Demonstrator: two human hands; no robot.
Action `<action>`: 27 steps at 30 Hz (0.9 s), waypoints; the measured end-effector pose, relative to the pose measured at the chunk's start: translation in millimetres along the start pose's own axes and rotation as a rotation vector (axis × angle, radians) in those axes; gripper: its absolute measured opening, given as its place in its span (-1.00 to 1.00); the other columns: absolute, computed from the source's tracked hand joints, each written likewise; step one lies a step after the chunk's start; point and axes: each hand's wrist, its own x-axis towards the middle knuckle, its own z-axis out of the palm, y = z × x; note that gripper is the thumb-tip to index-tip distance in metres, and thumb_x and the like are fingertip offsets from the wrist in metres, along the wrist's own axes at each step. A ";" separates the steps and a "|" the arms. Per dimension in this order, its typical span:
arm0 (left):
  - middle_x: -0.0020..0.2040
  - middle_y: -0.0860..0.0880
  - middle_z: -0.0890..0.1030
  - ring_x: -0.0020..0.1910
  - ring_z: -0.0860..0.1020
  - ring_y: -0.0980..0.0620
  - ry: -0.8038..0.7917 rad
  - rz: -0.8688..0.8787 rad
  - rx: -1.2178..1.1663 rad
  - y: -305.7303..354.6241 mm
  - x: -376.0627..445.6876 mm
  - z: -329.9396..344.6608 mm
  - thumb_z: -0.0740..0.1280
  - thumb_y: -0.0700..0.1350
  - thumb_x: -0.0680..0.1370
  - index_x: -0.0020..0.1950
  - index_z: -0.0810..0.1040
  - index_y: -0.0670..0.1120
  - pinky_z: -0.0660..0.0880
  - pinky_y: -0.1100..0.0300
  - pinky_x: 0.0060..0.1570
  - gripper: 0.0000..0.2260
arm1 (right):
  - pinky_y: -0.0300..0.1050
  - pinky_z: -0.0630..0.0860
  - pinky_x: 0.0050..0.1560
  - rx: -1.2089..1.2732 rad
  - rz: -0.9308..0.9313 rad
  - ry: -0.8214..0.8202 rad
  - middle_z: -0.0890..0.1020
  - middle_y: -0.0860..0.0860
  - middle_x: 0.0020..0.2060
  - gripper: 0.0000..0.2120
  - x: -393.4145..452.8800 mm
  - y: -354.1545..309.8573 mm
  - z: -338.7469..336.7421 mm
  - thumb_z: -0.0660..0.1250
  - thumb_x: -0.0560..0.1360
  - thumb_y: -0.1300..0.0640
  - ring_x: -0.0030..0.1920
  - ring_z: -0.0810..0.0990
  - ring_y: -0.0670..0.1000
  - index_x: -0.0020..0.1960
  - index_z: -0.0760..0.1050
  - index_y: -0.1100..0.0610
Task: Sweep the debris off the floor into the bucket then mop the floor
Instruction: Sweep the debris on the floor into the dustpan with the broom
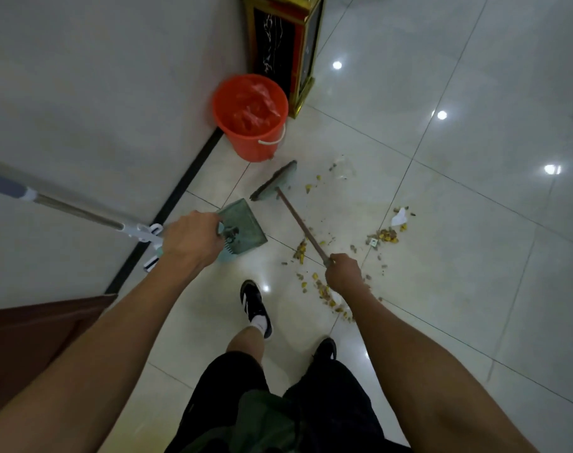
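Left hand fingers wrapped around green plastic dustpan handle. Right hand fingers clenched on brown-handled green broom. Yellow-grey debris scattered on glossy tiled floor near orange plastic bucket.

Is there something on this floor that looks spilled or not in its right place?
Yes. Yellow and grey debris lies scattered over the pale tiles, right of the dustpan, with a white paper scrap further right. None has reached the orange bucket by the wall.
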 end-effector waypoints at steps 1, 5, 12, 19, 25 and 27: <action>-0.13 -0.11 0.64 -0.17 0.62 -0.19 -0.008 0.014 -0.001 -7.0 9.7 0.2 0.26 -0.13 0.51 -0.05 0.60 -0.01 0.59 0.02 -0.17 -0.87 | 0.00 0.57 0.12 0.058 0.019 -0.023 0.57 0.23 0.22 -0.62 7.8 -18.0 3.9 0.23 0.61 0.17 0.14 0.60 0.22 0.39 0.43 0.24; -0.12 -0.10 0.63 -0.16 0.62 -0.18 -0.033 0.086 0.019 -26.1 43.9 2.6 0.28 -0.08 0.54 -0.04 0.59 0.00 0.52 0.07 -0.22 -0.90 | 0.11 0.55 0.20 0.100 0.049 -0.129 0.51 0.25 0.29 -0.58 32.1 -68.6 14.4 0.21 0.62 0.19 0.20 0.57 0.25 0.45 0.34 0.27; -0.14 -0.10 0.62 -0.18 0.62 -0.17 -0.083 0.203 0.111 -23.3 72.5 -0.3 0.29 -0.14 0.51 -0.06 0.59 0.01 0.40 0.13 -0.26 -0.90 | -0.16 0.51 -0.21 -0.114 0.098 -0.137 0.63 0.18 0.04 -0.72 26.4 -41.5 14.3 0.24 0.56 0.27 -0.07 0.61 0.14 0.24 0.54 0.23; -0.09 -0.11 0.62 -0.12 0.61 -0.16 -0.091 0.250 0.160 3.1 63.7 -0.2 0.31 -0.14 0.47 -0.06 0.57 -0.02 0.39 0.14 -0.23 -0.90 | 0.07 0.65 -0.02 -0.009 0.292 -0.109 0.59 0.21 -0.01 -0.65 -39.1 48.3 24.0 0.18 0.55 0.32 -0.03 0.65 0.21 0.29 0.53 0.21; -0.07 -0.09 0.61 -0.11 0.60 -0.14 -0.106 0.332 0.227 37.7 37.0 -0.5 0.31 -0.15 0.47 -0.01 0.58 -0.01 0.38 0.14 -0.22 -0.87 | 0.00 0.63 0.00 0.109 0.369 -0.086 0.55 0.17 0.02 -0.66 -90.9 107.3 33.4 0.18 0.59 0.27 0.01 0.62 0.18 0.34 0.50 0.20; -0.14 -0.07 0.57 -0.18 0.56 -0.12 -0.088 0.354 0.247 46.0 28.9 -2.4 0.32 -0.13 0.46 -0.03 0.58 -0.01 0.37 0.14 -0.24 -0.88 | 0.04 0.62 0.05 0.168 0.363 -0.043 0.58 0.20 0.08 -0.66 -102.6 123.7 33.5 0.20 0.61 0.22 0.05 0.62 0.22 0.35 0.51 0.17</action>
